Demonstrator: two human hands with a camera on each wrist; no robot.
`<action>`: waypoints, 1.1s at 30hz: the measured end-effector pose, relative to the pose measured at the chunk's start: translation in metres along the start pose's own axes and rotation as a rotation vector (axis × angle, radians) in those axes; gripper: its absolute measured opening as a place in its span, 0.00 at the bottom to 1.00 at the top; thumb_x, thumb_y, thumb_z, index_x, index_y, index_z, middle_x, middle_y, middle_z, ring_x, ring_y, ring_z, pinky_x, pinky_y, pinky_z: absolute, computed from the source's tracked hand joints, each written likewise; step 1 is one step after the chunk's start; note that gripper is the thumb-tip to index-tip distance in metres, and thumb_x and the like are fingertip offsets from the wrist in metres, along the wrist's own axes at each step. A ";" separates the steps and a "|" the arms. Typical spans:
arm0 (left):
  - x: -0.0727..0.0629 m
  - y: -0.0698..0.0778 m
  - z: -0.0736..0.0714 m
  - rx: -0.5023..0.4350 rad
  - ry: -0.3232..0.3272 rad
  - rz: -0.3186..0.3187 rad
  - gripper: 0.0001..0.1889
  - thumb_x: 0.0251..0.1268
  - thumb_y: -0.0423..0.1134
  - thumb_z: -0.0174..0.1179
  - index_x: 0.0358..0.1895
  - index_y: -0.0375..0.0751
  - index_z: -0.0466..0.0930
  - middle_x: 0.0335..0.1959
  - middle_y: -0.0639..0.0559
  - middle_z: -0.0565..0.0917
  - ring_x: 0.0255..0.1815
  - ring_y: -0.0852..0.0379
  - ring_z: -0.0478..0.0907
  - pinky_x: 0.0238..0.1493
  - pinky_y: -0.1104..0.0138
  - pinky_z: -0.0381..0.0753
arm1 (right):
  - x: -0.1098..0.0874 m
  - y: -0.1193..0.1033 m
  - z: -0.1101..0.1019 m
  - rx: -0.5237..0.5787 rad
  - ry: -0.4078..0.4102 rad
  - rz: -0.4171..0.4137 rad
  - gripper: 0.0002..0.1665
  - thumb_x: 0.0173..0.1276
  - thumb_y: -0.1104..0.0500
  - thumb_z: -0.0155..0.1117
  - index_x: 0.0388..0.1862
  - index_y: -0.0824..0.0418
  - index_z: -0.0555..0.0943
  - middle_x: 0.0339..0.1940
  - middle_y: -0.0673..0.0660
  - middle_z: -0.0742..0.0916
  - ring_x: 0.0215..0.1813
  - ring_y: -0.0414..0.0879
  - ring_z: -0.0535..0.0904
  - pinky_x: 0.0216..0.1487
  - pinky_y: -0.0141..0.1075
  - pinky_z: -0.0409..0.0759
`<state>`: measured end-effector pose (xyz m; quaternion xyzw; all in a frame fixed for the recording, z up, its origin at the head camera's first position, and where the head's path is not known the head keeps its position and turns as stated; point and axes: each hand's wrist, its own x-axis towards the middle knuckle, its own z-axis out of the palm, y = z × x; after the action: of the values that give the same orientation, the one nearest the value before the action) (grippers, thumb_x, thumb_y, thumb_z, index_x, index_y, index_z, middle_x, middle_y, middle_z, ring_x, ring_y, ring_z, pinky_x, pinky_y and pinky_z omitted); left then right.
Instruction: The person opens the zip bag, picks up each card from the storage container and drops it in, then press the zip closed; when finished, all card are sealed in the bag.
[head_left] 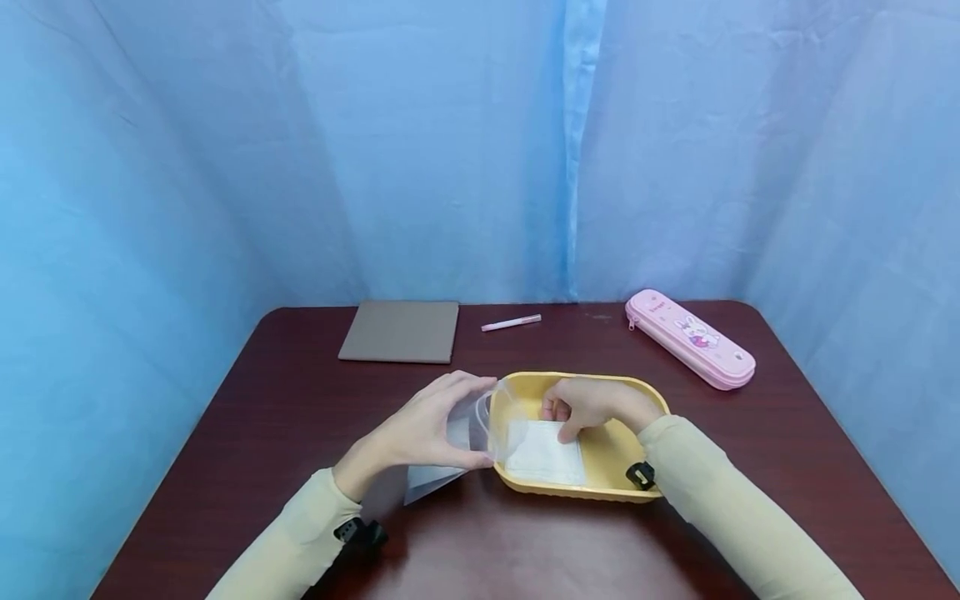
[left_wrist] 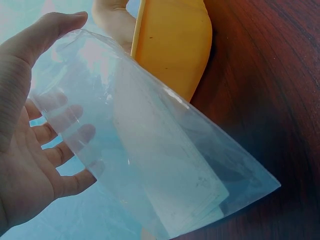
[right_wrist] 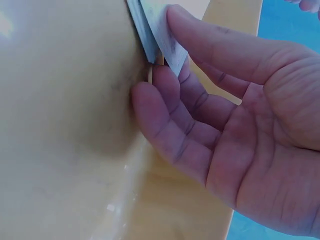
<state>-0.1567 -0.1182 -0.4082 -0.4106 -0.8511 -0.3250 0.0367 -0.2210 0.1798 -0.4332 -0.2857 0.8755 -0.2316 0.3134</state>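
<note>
My left hand (head_left: pixel 420 425) holds a clear plastic bag (left_wrist: pixel 225 145) at its mouth, thumb on one side and fingers spread on the other. Inside the bag lie pale flat folded sheets (left_wrist: pixel 160 155), seen through the film in the left wrist view. The bag's mouth faces the yellow basket (head_left: pixel 618 467). Within that basket, my right hand (head_left: pixel 596 402) pinches the edge of a white flat square piece (head_left: pixel 546 458) between thumb and fingers. In the right wrist view more than one layer (right_wrist: pixel 162 35) shows at the fingertips. Exactly what these white pieces are, I cannot tell.
A grey-brown flat square board (head_left: pixel 401 332) lies at the back left of the dark red table (head_left: pixel 480 550). A white-pink pen (head_left: pixel 512 322) lies beside it. At the back right is a pink pencil case (head_left: pixel 690 337) with a rabbit picture. Blue curtains (head_left: pixel 450 150) surround the table.
</note>
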 end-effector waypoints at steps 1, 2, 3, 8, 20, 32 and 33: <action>0.000 0.000 -0.001 0.002 0.001 0.001 0.48 0.44 0.58 0.78 0.72 0.45 0.71 0.62 0.60 0.76 0.61 0.63 0.71 0.60 0.62 0.74 | 0.001 -0.001 -0.001 0.001 0.011 -0.002 0.14 0.57 0.69 0.77 0.38 0.58 0.82 0.28 0.50 0.81 0.29 0.40 0.75 0.30 0.31 0.74; 0.000 0.000 -0.002 0.004 0.000 0.000 0.48 0.44 0.58 0.78 0.72 0.46 0.71 0.62 0.60 0.76 0.60 0.63 0.71 0.60 0.62 0.74 | 0.000 -0.003 -0.003 0.004 0.020 -0.001 0.14 0.56 0.69 0.77 0.38 0.58 0.83 0.28 0.50 0.81 0.28 0.41 0.76 0.30 0.31 0.75; 0.000 0.001 -0.003 0.004 -0.001 0.001 0.48 0.45 0.58 0.78 0.72 0.46 0.71 0.62 0.60 0.76 0.61 0.63 0.71 0.60 0.62 0.74 | 0.000 -0.005 -0.005 0.009 0.028 0.000 0.14 0.56 0.69 0.77 0.39 0.58 0.84 0.28 0.50 0.82 0.27 0.42 0.77 0.29 0.32 0.76; 0.002 0.002 -0.005 -0.001 -0.014 0.000 0.47 0.46 0.57 0.78 0.72 0.47 0.70 0.62 0.61 0.75 0.61 0.64 0.70 0.60 0.63 0.73 | -0.009 -0.016 -0.014 0.004 0.077 -0.013 0.10 0.57 0.66 0.78 0.37 0.59 0.86 0.22 0.49 0.85 0.23 0.44 0.80 0.28 0.32 0.78; 0.001 0.006 -0.010 0.004 -0.024 -0.024 0.48 0.46 0.59 0.77 0.73 0.49 0.70 0.63 0.63 0.74 0.61 0.64 0.70 0.59 0.60 0.74 | -0.043 -0.017 -0.028 0.255 0.094 -0.120 0.06 0.68 0.66 0.70 0.42 0.63 0.84 0.30 0.54 0.88 0.31 0.56 0.86 0.33 0.46 0.87; -0.003 0.008 -0.010 0.030 -0.012 -0.019 0.48 0.46 0.59 0.77 0.73 0.48 0.70 0.64 0.61 0.75 0.62 0.63 0.70 0.61 0.60 0.74 | -0.086 -0.017 -0.043 0.509 0.198 -0.121 0.21 0.67 0.59 0.73 0.55 0.69 0.83 0.39 0.61 0.89 0.36 0.60 0.86 0.37 0.49 0.86; -0.003 0.008 -0.010 0.030 -0.009 -0.013 0.48 0.46 0.59 0.77 0.73 0.47 0.70 0.63 0.61 0.75 0.62 0.63 0.70 0.61 0.60 0.74 | -0.090 -0.017 -0.044 0.519 0.218 -0.116 0.22 0.67 0.58 0.73 0.55 0.69 0.83 0.38 0.61 0.89 0.35 0.60 0.86 0.37 0.49 0.86</action>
<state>-0.1511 -0.1222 -0.3968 -0.4058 -0.8588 -0.3105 0.0371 -0.1874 0.2356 -0.3552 -0.2192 0.7977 -0.4947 0.2661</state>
